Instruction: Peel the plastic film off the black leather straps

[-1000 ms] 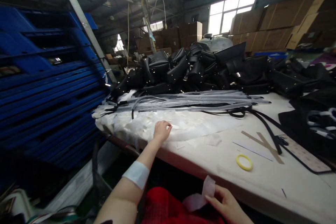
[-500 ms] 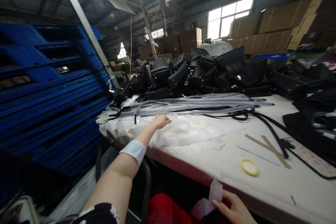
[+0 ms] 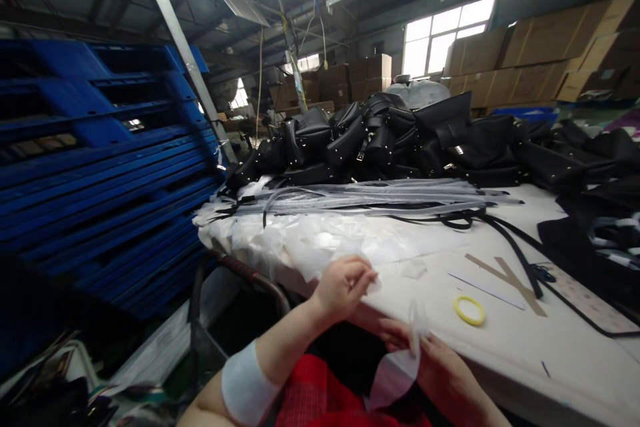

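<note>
My left hand (image 3: 344, 286) hovers at the near table edge with its fingers pinched together on a small white translucent sheet (image 3: 371, 285). A white band wraps that forearm. My right hand (image 3: 440, 373) is low at the front and holds another white sheet (image 3: 397, 370), which stands up between its fingers. Just beyond my left hand a heap of the same white sheets (image 3: 320, 240) covers the table's left end. Clear-wrapped black straps (image 3: 380, 197) lie behind the heap.
A pile of black bags (image 3: 400, 137) fills the back of the white table (image 3: 500, 340). A yellow ring (image 3: 469, 310), tan strips (image 3: 505, 277) and a loose black strap (image 3: 510, 240) lie to the right. Stacked blue pallets (image 3: 95, 173) stand at the left.
My left hand has drawn back from the white heap to the table edge, now pinched on a sheet. My right hand has risen with its sheet toward the left hand.
</note>
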The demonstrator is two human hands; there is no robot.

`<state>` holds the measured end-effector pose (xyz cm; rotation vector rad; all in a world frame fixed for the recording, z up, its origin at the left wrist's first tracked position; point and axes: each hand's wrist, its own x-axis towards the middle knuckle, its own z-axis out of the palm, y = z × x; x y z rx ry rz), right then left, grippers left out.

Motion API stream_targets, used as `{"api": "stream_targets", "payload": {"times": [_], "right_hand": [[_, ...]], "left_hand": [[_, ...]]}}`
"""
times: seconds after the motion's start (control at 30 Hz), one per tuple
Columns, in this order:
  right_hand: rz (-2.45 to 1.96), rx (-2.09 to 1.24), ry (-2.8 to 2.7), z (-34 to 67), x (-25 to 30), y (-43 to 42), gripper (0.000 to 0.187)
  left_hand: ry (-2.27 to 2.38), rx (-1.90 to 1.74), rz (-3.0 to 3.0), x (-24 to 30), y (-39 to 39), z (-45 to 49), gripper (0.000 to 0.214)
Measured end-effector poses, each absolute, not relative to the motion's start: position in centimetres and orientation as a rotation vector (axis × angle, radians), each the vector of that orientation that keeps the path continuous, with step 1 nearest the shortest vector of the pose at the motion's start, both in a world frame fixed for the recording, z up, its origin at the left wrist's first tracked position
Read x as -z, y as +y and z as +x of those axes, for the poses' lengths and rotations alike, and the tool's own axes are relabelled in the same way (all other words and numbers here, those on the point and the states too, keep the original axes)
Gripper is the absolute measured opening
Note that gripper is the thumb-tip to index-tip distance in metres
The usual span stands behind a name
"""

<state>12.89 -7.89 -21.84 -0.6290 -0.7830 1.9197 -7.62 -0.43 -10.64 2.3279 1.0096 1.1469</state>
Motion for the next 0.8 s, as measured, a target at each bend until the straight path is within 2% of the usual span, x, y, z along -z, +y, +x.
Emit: {"api": "stream_targets", "payload": {"times": [0.1, 0.27, 0.37, 0.53, 0.7, 0.8], "right_hand": [[-0.379, -2.076, -0.527, 12.4, 21.4, -7.1, 0.022], [-0.393, -2.100, -0.277, 13.0, 21.6, -5.6, 0.026], [-0.365, -1.958, -0.280, 14.0, 20.9, -4.8, 0.024], [-0.279, -1.730, -0.201, 17.8, 18.8, -4.0, 0.024], [-0.519, -1.393, -0.369, 22.1, 17.9, -4.3, 0.021], [-0.694, -1.323, -0.500, 22.6, 17.7, -4.8, 0.024]], "left_hand": [[0.829, -1.109, 2.284, 12.4, -4.7, -5.6, 0.033], [0.691, -1.079, 2.214, 14.6, -7.8, -4.4, 0.033], [0.770, -1.041, 2.172, 16.4, -8.4, -4.4, 0.032], [1.137, -0.801, 2.162, 21.5, -8.0, -5.6, 0.015], [1.618, -0.449, 1.856, 26.7, -7.7, -6.8, 0.016], [1.606, -0.163, 1.567, 28.9, -8.5, -6.8, 0.018]]}}
